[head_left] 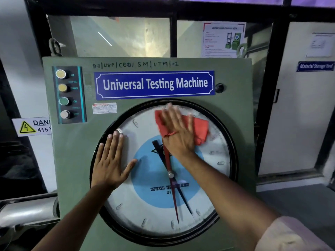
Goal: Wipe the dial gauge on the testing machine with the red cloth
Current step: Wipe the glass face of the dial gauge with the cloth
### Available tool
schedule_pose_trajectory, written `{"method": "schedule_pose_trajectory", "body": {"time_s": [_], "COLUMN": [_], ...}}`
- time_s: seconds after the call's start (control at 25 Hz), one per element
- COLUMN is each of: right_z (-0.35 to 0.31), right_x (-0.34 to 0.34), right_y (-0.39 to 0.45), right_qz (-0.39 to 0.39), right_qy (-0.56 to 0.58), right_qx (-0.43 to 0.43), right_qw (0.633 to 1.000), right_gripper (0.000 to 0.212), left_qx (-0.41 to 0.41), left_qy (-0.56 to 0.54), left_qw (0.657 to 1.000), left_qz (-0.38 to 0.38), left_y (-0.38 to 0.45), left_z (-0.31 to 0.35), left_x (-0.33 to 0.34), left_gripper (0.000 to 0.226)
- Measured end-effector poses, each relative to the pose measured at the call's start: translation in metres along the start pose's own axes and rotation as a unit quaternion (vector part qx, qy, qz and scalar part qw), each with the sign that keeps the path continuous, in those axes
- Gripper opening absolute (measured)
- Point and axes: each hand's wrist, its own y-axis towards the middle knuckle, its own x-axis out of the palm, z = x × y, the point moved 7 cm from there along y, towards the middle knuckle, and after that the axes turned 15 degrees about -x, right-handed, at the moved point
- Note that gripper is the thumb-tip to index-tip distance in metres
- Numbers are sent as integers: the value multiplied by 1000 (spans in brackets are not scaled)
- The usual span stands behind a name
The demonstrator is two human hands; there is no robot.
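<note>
Right hand (176,131) flat, fingers spread, pressing crumpled red cloth (199,129) on big round black-rimmed dial gauge (137,201) — left hand (110,163) flat, wide open on glass.

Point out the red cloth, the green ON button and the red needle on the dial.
red cloth (200,128), head view, on its bare right part beside the fingers.
green ON button (63,101), head view, on the button's face.
red needle (175,201), head view, on its lower shaft.

The scene is viewed from head height, close up, facing the dial gauge (163,171) squarely and slightly downward.
</note>
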Motion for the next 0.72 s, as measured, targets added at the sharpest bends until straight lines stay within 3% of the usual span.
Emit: {"method": "schedule_pose_trajectory", "body": {"time_s": [0.16, 0.24, 0.28, 0.4, 0.48, 0.56, 0.72], "right_z": [69, 63, 51, -16, -27, -4, 13], "right_x": [-5, -8, -10, -9, -7, -4, 14], "right_y": [-64, -70, -60, -9, 0, -22, -141], "right_qz": [41, 58, 57, 25, 11, 21, 28], "right_qy": [0, 17, 22, 39, 34, 33, 9], "right_qx": [292, 372, 364, 127, 40, 81, 304], "right_qw": [956, 926, 929, 991, 999, 996, 952], "right_gripper": [73, 74, 77, 92, 95, 86, 74], "left_qx": [0, -3, -2, 4, 9, 13, 7], "left_qy": [8, 2, -1, -5, -4, 2, 8], "left_qw": [1000, 1000, 1000, 1000, 1000, 1000, 1000], "left_qz": [-15, -12, -10, -4, -4, -2, -8], "left_y": [0, 1, 1, 4, 5, 6, 4], "left_z": [1, 0, 0, 1, 2, 3, 3], "left_x": [-1, -1, 0, 1, 3, 4, 2], "left_gripper": [98, 98, 98, 99, 100, 100, 100]}}
